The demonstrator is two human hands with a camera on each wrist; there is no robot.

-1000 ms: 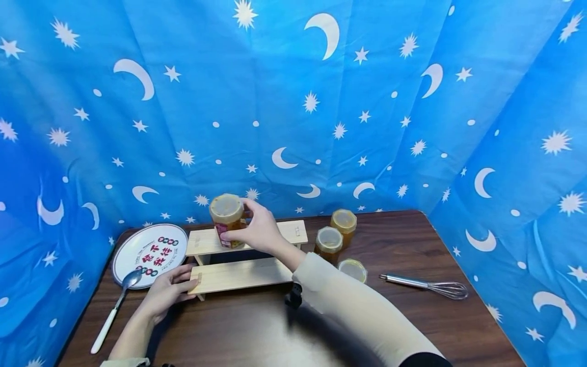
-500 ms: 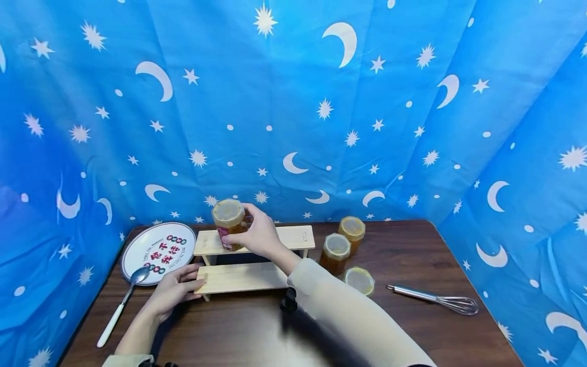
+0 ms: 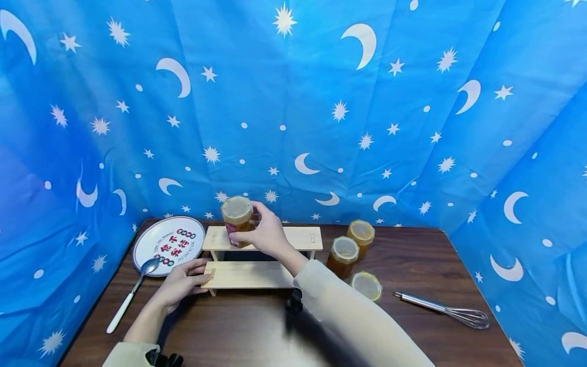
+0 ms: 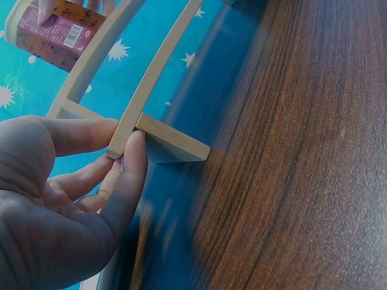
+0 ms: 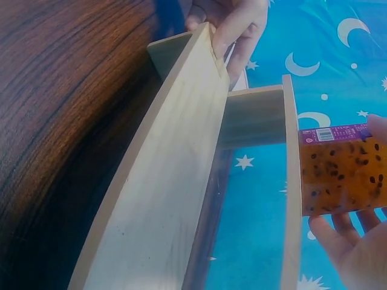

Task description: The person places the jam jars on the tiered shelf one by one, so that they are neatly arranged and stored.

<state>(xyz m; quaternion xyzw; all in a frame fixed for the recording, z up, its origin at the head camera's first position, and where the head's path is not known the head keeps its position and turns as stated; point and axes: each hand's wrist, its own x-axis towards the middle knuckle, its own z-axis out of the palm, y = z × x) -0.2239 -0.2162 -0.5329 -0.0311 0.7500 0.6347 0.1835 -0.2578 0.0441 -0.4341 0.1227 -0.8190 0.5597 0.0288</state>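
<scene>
My right hand [image 3: 270, 232] grips a clear jar [image 3: 237, 219] of amber, seed-flecked contents, with a pale lid and a purple label. The jar is upright at the left part of the upper shelf [image 3: 298, 238] of a two-tier wooden rack. In the right wrist view the base of the jar [image 5: 341, 175] meets the shelf's surface. My left hand [image 3: 181, 285] pinches the left end of the lower shelf [image 3: 252, 275] between thumb and fingers; the left wrist view shows this hand [image 4: 78, 181] close up at the board's corner.
Right of the rack stand three lidded jars: one at the back [image 3: 361, 237], one in the middle [image 3: 343, 255], one in front [image 3: 366, 286]. A whisk [image 3: 442, 310] lies farther right. On the left, a spoon [image 3: 133, 295] leans on a white plate [image 3: 158, 239]. Blue star-patterned cloth [image 3: 275, 102] surrounds the table.
The head view has shifted, so everything sits farther right. My right hand has moved the jar slightly left and down relative to the upper shelf. My left hand keeps its hold on the lower shelf.
</scene>
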